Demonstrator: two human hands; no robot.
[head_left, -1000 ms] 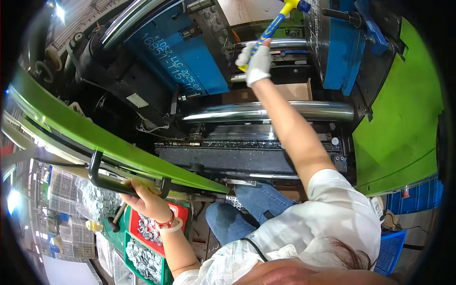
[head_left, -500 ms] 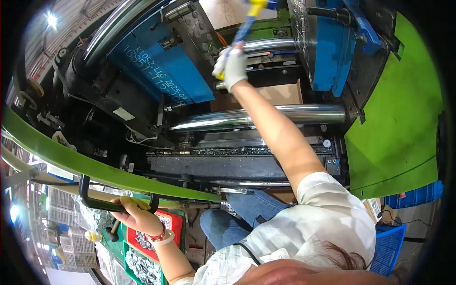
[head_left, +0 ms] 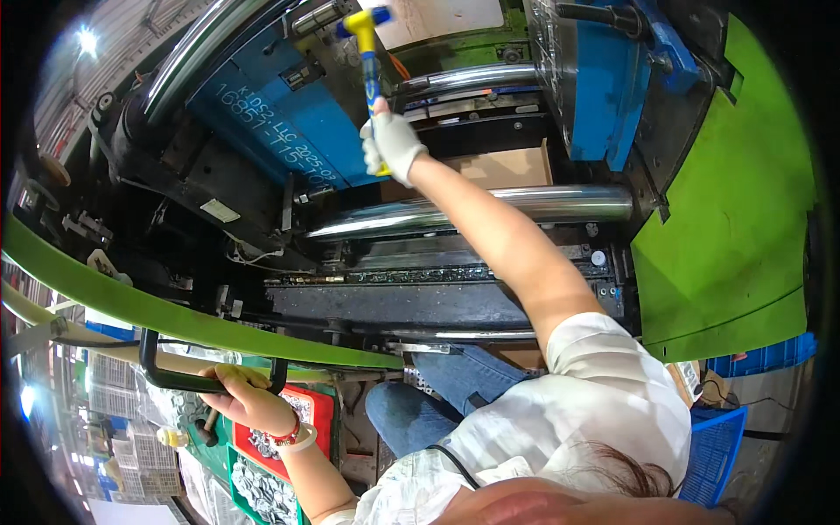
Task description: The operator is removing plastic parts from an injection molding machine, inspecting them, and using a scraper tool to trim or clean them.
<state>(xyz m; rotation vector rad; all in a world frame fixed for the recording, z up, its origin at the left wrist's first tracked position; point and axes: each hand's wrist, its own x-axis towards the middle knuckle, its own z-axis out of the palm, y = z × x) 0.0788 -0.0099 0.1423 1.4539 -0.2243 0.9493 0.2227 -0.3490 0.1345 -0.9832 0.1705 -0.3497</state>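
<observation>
My right hand (head_left: 394,147), in a white glove, grips the handle of a hammer (head_left: 369,70) with a yellow head and blue ends. Its head is raised near the left half of an opened mould (head_left: 346,157), a blue block with a dark metal face. My bare left hand (head_left: 245,398) is wrapped round a black pull handle (head_left: 179,378) on the green machine door (head_left: 201,315). The mould's other half (head_left: 599,87) stands apart on the right, across the gap.
Thick polished bars (head_left: 490,210) cross the machine between the mould halves, with a cardboard box (head_left: 507,166) below. At lower left are a red bin (head_left: 322,416) and a green bin (head_left: 234,468) of small grey parts. A blue crate (head_left: 722,455) stands at lower right.
My right hand has moved left with the hammer, bringing its head from the upper middle to the left mould half. My left hand has stayed on the handle.
</observation>
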